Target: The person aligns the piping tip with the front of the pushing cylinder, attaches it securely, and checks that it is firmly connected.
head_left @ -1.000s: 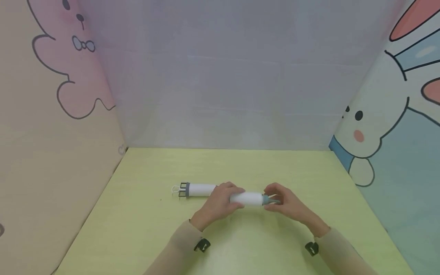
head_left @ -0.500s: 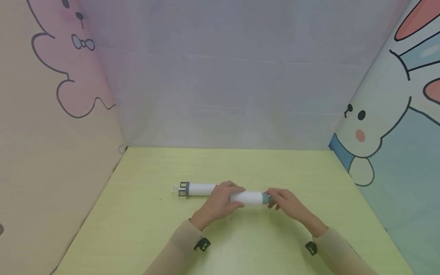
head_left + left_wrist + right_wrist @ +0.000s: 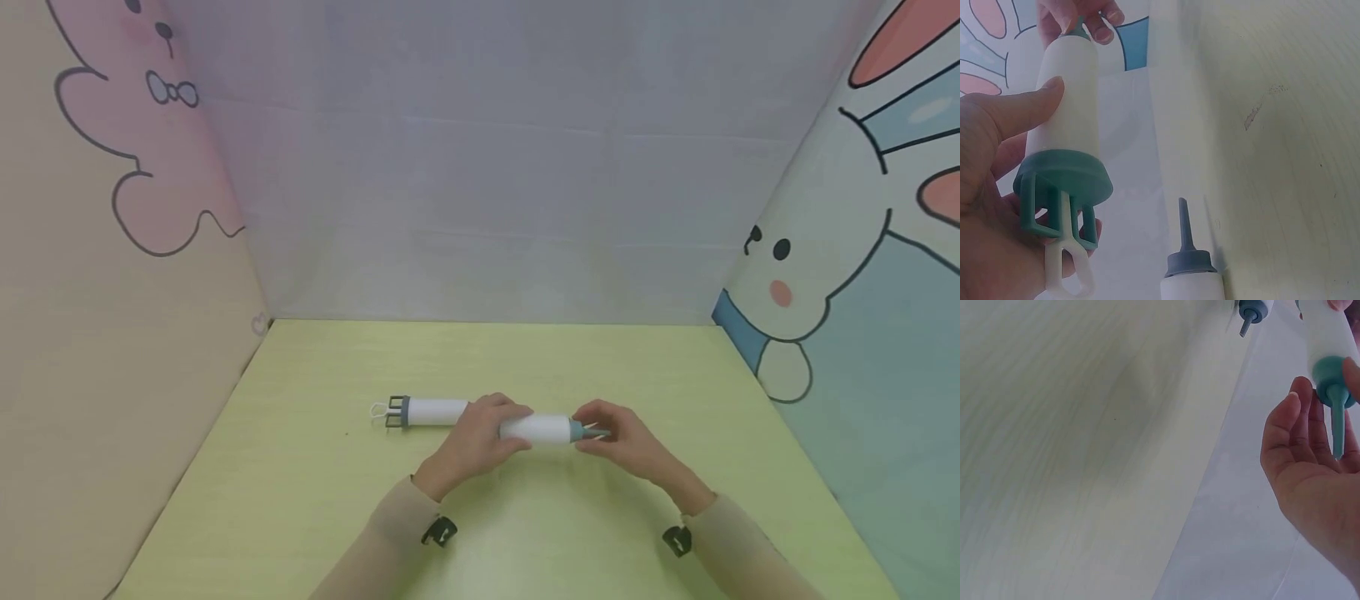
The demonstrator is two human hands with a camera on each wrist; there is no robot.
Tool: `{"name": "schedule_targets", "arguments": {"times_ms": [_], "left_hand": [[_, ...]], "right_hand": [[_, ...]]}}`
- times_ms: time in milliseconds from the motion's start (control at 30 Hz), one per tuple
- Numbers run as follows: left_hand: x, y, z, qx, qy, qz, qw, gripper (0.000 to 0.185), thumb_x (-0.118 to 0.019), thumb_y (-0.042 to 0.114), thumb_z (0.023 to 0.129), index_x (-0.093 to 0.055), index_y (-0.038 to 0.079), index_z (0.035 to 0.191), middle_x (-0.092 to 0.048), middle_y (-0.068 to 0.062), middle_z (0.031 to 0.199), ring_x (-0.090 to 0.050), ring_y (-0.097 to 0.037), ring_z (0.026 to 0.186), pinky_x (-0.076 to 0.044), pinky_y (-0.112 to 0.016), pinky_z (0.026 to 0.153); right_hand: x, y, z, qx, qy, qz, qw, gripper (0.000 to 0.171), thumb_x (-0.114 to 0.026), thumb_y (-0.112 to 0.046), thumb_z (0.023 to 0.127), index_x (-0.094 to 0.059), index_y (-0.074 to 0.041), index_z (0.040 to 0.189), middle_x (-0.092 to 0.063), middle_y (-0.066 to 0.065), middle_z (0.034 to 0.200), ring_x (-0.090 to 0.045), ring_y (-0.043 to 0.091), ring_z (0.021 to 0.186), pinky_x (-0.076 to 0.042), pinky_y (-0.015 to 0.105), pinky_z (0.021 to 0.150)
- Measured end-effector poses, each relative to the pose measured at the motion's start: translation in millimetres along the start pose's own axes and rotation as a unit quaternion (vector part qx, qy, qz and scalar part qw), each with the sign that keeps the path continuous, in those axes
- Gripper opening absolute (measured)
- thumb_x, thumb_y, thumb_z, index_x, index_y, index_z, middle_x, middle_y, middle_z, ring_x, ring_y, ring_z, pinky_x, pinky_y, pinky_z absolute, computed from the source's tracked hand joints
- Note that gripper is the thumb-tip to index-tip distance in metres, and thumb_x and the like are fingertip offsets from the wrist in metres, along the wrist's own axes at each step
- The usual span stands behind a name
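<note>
My left hand [image 3: 474,442] grips the white barrel of a large syringe [image 3: 536,429], held sideways above the table. In the left wrist view the syringe's green end cap [image 3: 1065,172] has loop handles, with a white pull ring [image 3: 1069,269] below it. My right hand [image 3: 636,446] is at the other end, thumb and fingers around the green collar [image 3: 1329,369]. Its tapered nozzle [image 3: 1337,425] points in towards the palm. Behind my left hand lies a second white syringe [image 3: 438,412] with grey-blue ends, partly hidden by that hand; its grey nozzle [image 3: 1185,228] shows in the left wrist view.
The pale yellow-green table [image 3: 337,358] is bounded by a plain wall [image 3: 480,167] at the back. Side walls with cartoon drawings stand left and right, one showing a rabbit [image 3: 795,275].
The right hand turned over the nozzle half a second ago, covering it; now it has turned back and the nozzle shows again. The left hand keeps its hold on the syringe.
</note>
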State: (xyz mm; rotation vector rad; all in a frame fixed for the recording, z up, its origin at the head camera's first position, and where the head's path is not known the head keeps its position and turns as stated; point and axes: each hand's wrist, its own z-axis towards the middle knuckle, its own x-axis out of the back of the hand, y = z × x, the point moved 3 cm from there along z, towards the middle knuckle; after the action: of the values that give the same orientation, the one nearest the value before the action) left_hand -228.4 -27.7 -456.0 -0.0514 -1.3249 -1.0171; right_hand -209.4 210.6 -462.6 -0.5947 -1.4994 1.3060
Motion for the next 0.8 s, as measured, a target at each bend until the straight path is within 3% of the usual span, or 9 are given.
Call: {"name": "schedule_targets", "arguments": {"times_ms": [200, 333, 433, 600, 800], "left_hand": [[0.7, 1.9, 0.5, 0.001, -0.004, -0.003, 1.0, 0.041, -0.074, 0.036, 0.079, -0.066, 0.021, 0.117, -0.064, 0.002, 0.106, -0.057, -0.014, 0.096, -0.046, -0.033, 0.082], [1.3, 3.7, 1.4, -0.003, -0.005, -0.005, 1.0, 0.042, -0.074, 0.036, 0.079, -0.066, 0.021, 0.117, -0.063, 0.003, 0.106, -0.057, -0.014, 0.096, -0.046, -0.033, 0.083], [1.5, 3.7, 2.3, -0.001, -0.009, -0.003, 1.0, 0.042, -0.074, 0.036, 0.079, -0.065, 0.022, 0.118, -0.063, 0.003, 0.107, -0.056, -0.014, 0.097, -0.046, -0.033, 0.083], [1.3, 3.9, 2.9, 0.006, -0.018, 0.0, 0.9998, 0.042, -0.073, 0.037, 0.08, -0.065, 0.023, 0.118, -0.063, 0.004, 0.108, -0.056, -0.014, 0.098, -0.044, -0.035, 0.086], [-0.1, 4.3, 4.0, 0.001, -0.018, 0.005, 0.9998, 0.042, -0.073, 0.037, 0.08, -0.064, 0.024, 0.118, -0.063, 0.004, 0.108, -0.056, -0.013, 0.098, -0.044, -0.035, 0.084]], "right_hand": [[0.4, 1.0, -0.6, -0.056, -0.011, -0.039, 0.998, 0.027, -0.058, -0.02, 0.093, -0.062, 0.002, 0.108, -0.066, 0.017, 0.101, -0.065, 0.026, 0.088, -0.054, 0.031, 0.073], [2.0, 2.1, -0.3, -0.086, -0.011, -0.069, 0.994, 0.033, -0.046, -0.026, 0.099, -0.065, 0.001, 0.103, -0.068, 0.013, 0.089, -0.064, 0.024, 0.079, -0.054, 0.034, 0.069], [3.9, 2.1, -0.5, -0.102, 0.008, -0.075, 0.992, 0.038, -0.043, -0.03, 0.1, -0.064, 0.0, 0.107, -0.067, 0.014, 0.096, -0.065, 0.025, 0.081, -0.054, 0.037, 0.07], [8.7, -0.2, -3.2, -0.074, 0.03, -0.044, 0.996, 0.036, -0.063, -0.023, 0.09, -0.056, -0.006, 0.121, -0.06, 0.019, 0.117, -0.064, 0.033, 0.093, -0.054, 0.032, 0.075], [6.1, -1.8, -4.9, -0.006, 0.01, 0.021, 1.0, 0.045, -0.074, -0.006, 0.079, -0.053, 0.002, 0.117, -0.057, 0.021, 0.115, -0.062, 0.032, 0.101, -0.054, 0.031, 0.079]]}}
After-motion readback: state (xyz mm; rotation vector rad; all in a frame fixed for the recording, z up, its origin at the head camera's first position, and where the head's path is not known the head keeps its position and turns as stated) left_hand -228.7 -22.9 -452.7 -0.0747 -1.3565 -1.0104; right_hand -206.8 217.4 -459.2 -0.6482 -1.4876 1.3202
